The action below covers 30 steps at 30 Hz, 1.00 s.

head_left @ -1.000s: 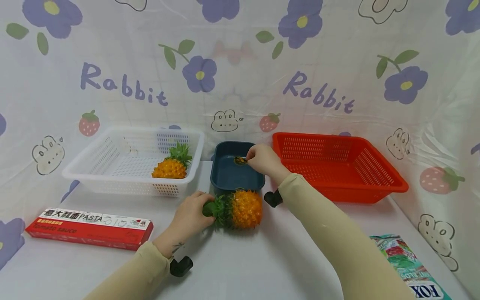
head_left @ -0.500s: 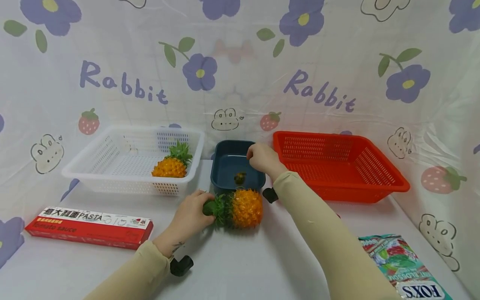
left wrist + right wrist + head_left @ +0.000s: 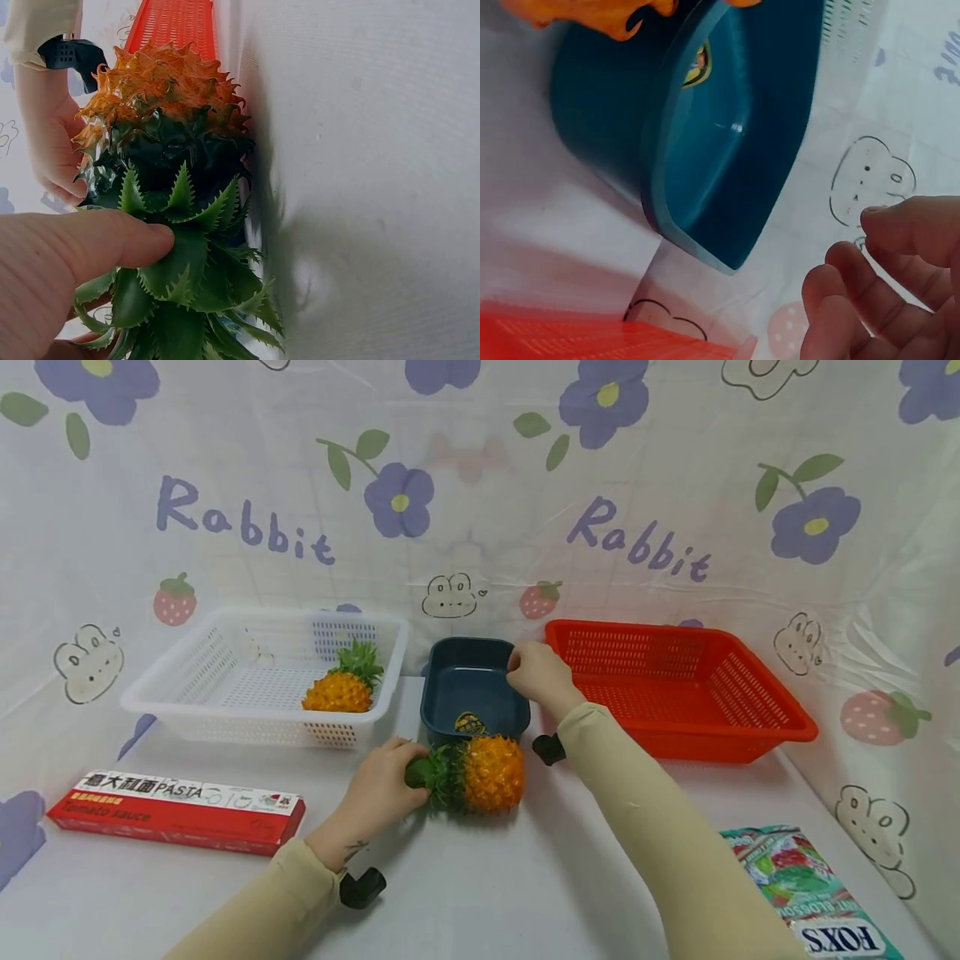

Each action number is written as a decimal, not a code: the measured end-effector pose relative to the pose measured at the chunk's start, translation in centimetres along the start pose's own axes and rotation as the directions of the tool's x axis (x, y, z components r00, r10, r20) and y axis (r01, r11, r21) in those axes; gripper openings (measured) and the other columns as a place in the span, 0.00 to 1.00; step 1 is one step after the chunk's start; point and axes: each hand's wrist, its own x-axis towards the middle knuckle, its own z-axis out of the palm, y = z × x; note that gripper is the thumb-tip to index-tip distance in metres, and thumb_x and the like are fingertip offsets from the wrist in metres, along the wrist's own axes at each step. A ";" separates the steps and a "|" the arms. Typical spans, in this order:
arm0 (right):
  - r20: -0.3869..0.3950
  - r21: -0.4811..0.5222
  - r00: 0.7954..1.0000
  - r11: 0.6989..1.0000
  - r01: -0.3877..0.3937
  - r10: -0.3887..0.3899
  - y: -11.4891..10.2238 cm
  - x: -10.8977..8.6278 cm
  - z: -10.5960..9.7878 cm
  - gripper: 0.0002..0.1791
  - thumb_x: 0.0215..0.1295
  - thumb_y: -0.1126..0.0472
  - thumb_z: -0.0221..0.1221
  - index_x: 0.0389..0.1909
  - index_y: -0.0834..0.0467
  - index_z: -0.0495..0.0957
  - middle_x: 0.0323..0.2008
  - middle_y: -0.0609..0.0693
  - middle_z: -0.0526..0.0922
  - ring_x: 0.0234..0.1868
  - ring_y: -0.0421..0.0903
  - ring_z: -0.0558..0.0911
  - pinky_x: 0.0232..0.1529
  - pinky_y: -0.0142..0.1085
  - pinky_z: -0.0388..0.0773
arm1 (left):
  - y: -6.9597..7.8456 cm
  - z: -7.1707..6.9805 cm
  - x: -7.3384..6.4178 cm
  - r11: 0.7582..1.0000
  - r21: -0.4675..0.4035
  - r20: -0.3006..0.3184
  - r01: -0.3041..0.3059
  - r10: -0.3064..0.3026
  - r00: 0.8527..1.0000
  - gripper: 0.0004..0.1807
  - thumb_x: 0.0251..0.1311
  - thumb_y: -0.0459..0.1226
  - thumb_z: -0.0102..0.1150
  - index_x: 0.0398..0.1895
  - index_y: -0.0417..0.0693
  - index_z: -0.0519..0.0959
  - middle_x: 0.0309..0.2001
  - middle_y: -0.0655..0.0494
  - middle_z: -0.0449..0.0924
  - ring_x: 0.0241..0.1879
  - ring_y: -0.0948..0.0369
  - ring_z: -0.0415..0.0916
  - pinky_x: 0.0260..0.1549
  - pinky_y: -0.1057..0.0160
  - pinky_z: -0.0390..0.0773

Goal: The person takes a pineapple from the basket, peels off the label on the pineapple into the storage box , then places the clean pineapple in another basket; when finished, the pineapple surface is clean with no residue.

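Observation:
My left hand [image 3: 384, 781] holds a toy-like pineapple [image 3: 495, 774] by its green leafy crown; the pineapple lies on its side on the white table. In the left wrist view, the thumb [image 3: 120, 240] presses on the crown's leaves [image 3: 180, 270]. Just behind the fruit stands a dark blue-green rectangular dish [image 3: 468, 681]. On its bottom, at the near side, lies a small flat yellow-and-dark patterned piece [image 3: 470, 723]. My right hand [image 3: 543, 677] hovers at the dish's right rim with loosely bent fingers; the right wrist view shows nothing between thumb and fingertips [image 3: 847, 259].
A white basket [image 3: 232, 685] at the left holds another pineapple [image 3: 339, 692]. At the right is a red basket [image 3: 660, 693]. A red-and-white pasta box [image 3: 180, 810] lies front left, a green Fox's bag [image 3: 802, 885] front right. A patterned cloth hangs behind.
The right hand has let go of the small patterned piece, which dropped to the dish's near side. That hand then shifted slightly right. The left hand keeps its hold on the pineapple.

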 end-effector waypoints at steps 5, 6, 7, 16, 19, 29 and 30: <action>-0.039 0.176 0.997 0.982 -0.062 0.070 1.0 -0.7 -0.9 0.10 0.58 0.61 0.56 0.38 0.61 0.77 0.39 0.56 0.79 0.36 0.51 0.77 0.38 0.41 0.76 | 0.2 -0.1 -0.1 1.000 -0.006 0.006 0.001 -0.001 1.000 0.25 0.41 0.37 0.71 0.47 0.47 0.78 0.47 0.51 0.76 0.42 0.54 0.73 0.39 0.56 0.75; -0.043 0.235 0.995 0.969 -0.080 0.092 1.2 -0.8 -1.2 0.11 0.57 0.61 0.56 0.39 0.62 0.77 0.39 0.56 0.79 0.37 0.51 0.77 0.39 0.41 0.76 | 0.2 -0.1 -0.1 1.000 -0.007 0.006 0.000 0.000 1.000 0.25 0.41 0.37 0.71 0.47 0.47 0.78 0.47 0.51 0.76 0.41 0.54 0.73 0.39 0.56 0.75; -0.041 0.301 0.992 0.948 -0.103 0.121 1.4 -1.0 -1.5 0.12 0.58 0.61 0.56 0.41 0.62 0.76 0.40 0.57 0.78 0.37 0.51 0.77 0.40 0.40 0.76 | 0.2 -0.1 -0.1 1.000 -0.006 0.007 0.000 0.000 1.000 0.25 0.41 0.37 0.71 0.47 0.47 0.78 0.47 0.51 0.76 0.42 0.54 0.73 0.39 0.55 0.75; 0.016 0.713 0.942 0.657 -0.245 0.335 4.3 -3.6 -4.7 0.21 0.63 0.58 0.56 0.55 0.61 0.68 0.46 0.53 0.73 0.41 0.50 0.77 0.42 0.37 0.78 | 0.3 -0.1 0.0 1.000 -0.001 0.007 -0.002 0.002 1.000 0.25 0.42 0.37 0.70 0.48 0.48 0.78 0.48 0.51 0.75 0.42 0.53 0.73 0.39 0.55 0.74; 0.026 0.796 0.924 0.551 -0.251 0.382 5.8 -4.8 -5.7 0.21 0.63 0.57 0.56 0.55 0.58 0.66 0.45 0.48 0.70 0.41 0.48 0.77 0.42 0.35 0.78 | 0.2 0.0 0.0 1.000 -0.005 0.013 0.001 -0.001 1.000 0.25 0.42 0.38 0.70 0.48 0.48 0.78 0.48 0.50 0.75 0.43 0.53 0.73 0.39 0.54 0.74; 0.055 0.976 0.802 0.137 -0.169 0.594 10.3 -9.1 -6.9 0.10 0.61 0.59 0.58 0.42 0.50 0.69 0.42 0.44 0.69 0.36 0.45 0.74 0.34 0.30 0.77 | 0.2 0.0 -0.1 1.000 -0.005 0.018 0.002 -0.002 1.000 0.25 0.42 0.38 0.70 0.48 0.48 0.77 0.49 0.49 0.75 0.42 0.52 0.73 0.39 0.54 0.74; 0.045 0.987 0.767 0.091 -0.134 0.641 10.7 -9.3 -6.8 0.10 0.60 0.60 0.59 0.40 0.50 0.69 0.42 0.44 0.69 0.33 0.44 0.73 0.32 0.30 0.77 | 0.2 0.0 -0.1 1.000 -0.003 0.019 0.000 0.000 1.000 0.25 0.42 0.38 0.70 0.48 0.48 0.77 0.49 0.49 0.75 0.43 0.52 0.73 0.39 0.54 0.74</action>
